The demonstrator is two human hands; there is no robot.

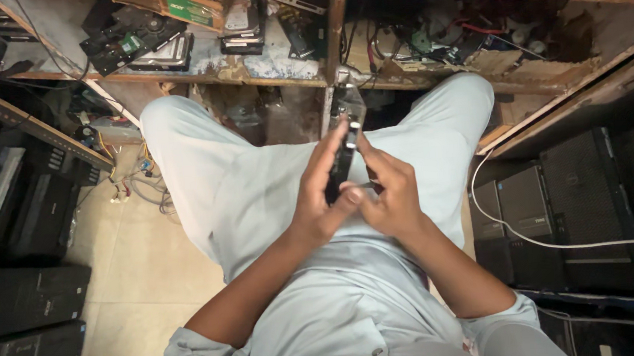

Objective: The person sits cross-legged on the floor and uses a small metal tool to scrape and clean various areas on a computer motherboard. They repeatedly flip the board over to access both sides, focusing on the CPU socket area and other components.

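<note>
- We hold a slim, dark hard drive (346, 142) edge-on above our lap, between our knees.
- Its long axis runs away from us, the far end pointing up toward the wooden shelf (263, 73) and tipped slightly right.
- Our left hand (323, 192) has its grip closed on the drive's left side, fingers stretched along it.
- Our right hand (386, 191) clasps the near end, thumb pressed on the lower edge.
- Black computer cases (561, 211) stand to our right.
</note>
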